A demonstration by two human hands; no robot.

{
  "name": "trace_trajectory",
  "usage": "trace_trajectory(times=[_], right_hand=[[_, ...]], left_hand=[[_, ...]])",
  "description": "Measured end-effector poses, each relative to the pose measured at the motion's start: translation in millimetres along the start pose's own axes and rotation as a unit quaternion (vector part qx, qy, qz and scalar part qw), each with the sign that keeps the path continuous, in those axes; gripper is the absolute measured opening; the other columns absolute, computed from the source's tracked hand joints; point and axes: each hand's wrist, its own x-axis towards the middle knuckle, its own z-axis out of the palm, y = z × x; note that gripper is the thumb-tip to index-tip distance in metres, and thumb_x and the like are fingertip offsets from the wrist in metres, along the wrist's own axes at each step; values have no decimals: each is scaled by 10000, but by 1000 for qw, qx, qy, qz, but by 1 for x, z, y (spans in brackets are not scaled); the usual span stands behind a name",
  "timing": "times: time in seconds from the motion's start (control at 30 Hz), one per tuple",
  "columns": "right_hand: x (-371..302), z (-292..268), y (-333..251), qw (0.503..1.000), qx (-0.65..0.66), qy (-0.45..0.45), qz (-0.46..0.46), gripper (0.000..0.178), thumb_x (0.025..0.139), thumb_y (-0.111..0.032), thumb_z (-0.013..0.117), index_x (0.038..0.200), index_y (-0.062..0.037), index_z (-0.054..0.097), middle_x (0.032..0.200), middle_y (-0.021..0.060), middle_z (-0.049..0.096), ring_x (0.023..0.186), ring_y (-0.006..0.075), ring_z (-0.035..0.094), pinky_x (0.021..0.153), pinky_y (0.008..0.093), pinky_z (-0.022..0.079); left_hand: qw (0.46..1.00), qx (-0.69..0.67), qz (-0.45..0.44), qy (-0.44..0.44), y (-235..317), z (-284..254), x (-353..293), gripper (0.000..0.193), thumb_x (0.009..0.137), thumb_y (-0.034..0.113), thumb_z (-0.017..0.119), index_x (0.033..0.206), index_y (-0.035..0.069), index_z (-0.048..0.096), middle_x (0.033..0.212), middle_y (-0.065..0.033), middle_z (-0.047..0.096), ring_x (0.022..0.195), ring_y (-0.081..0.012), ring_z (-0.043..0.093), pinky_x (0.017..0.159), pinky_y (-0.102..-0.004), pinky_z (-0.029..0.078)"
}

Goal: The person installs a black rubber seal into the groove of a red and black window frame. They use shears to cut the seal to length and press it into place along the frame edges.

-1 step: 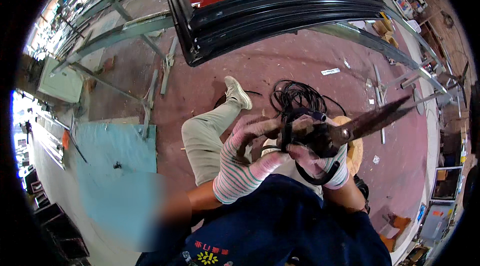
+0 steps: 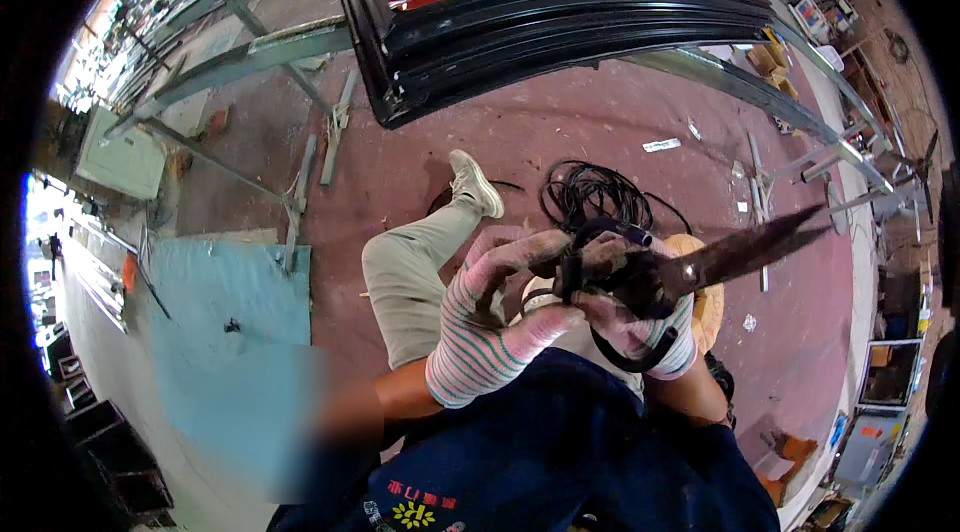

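Note:
Both hands wear pale pink gloves with green striped cuffs and meet in front of my body. My right hand grips large, dark scissors with worn blades; a looped black handle hangs below the palm. The blades point right and stand slightly apart at the tips. My left hand curls with thumb and fingers closed round a small black piece, which looks like rubber strip, beside the scissor handles. Where this piece ends is hidden by the fingers. A coil of thin black strip or cord lies on the floor just beyond my hands.
Long black frame profiles rest on a metal rack ahead. A blue-green sheet covers floor at left. A round yellowish seat shows beside my right hand. My outstretched leg lies left of the coil. Cardboard pieces sit far right.

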Motion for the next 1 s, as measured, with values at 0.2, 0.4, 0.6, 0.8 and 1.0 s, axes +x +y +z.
trace_trajectory(times=[0.2,0.4,0.6,0.8,1.0], right_hand=[[-11,12,12,998,46,40,-3,314,879,-119,724,1158,-49,597,1068,70,686,928,154,665,779,294,551],[-20,3,18,995,-83,-7,53,277,943,-216,623,1151,-36,589,999,75,652,904,183,630,756,300,533],[-44,2,40,978,33,100,180,194,741,40,715,908,-21,637,858,35,618,785,135,611,698,275,496],[-49,4,43,979,12,103,175,188,759,7,713,936,-22,658,880,47,660,805,136,645,717,281,519],[-33,-4,30,983,-22,116,140,163,747,-65,741,892,-26,676,806,40,642,729,137,618,670,291,502]], left_hand=[[995,80,54,-33,6,-5,10,290,851,65,797,1133,80,732,1072,-71,617,1002,-190,613,866,-314,503],[1000,9,19,16,2,-4,4,239,868,31,767,1103,66,735,1055,-56,651,956,-152,633,847,-285,503],[999,-15,29,24,0,-9,4,218,902,22,733,1118,46,715,1063,-62,687,971,-140,651,864,-272,509],[963,-187,-187,59,-5,6,-11,179,969,102,680,1131,28,701,1086,-52,731,998,-124,668,889,-290,535],[958,-180,-200,101,-3,-4,5,189,971,142,695,1134,46,686,1036,-40,729,962,-125,678,888,-280,548]])
